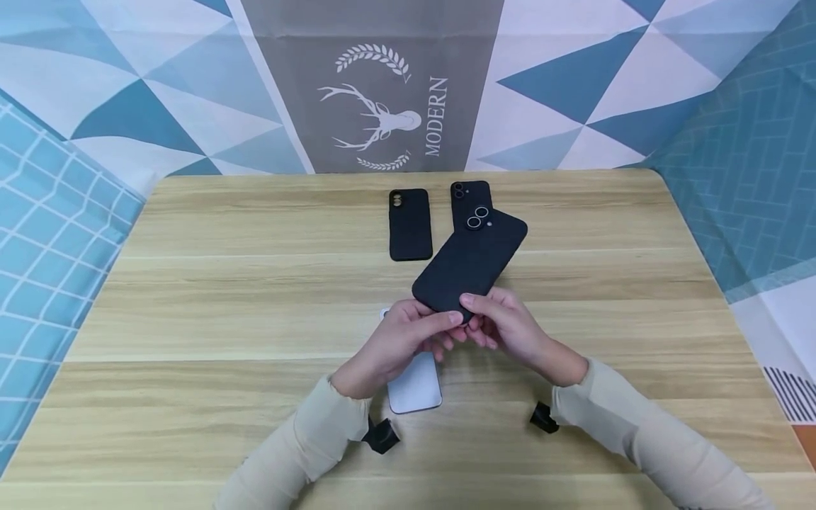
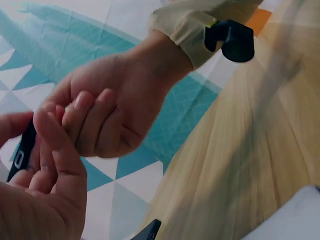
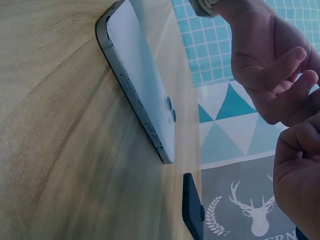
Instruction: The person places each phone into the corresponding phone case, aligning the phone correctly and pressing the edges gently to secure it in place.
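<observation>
A black phone case (image 1: 468,265) with two ringed camera openings is held tilted above the table, its back up. My left hand (image 1: 404,336) pinches its lower end, thumb on top and fingers beneath. The right hand (image 1: 513,326) pinches the same end from the right with its thumb on the back. In the left wrist view only a narrow black edge of the case (image 2: 22,150) shows between the fingers. A white phone (image 1: 416,386) lies below my left hand, partly covered by it. In the right wrist view, the phone (image 3: 140,85) lies back up.
Two more black phone cases lie farther back: one at the left (image 1: 411,225), another (image 1: 469,190) partly hidden behind the held case. All rest on a wooden table (image 1: 223,304). A patterned cloth (image 1: 382,21) hangs behind the far edge.
</observation>
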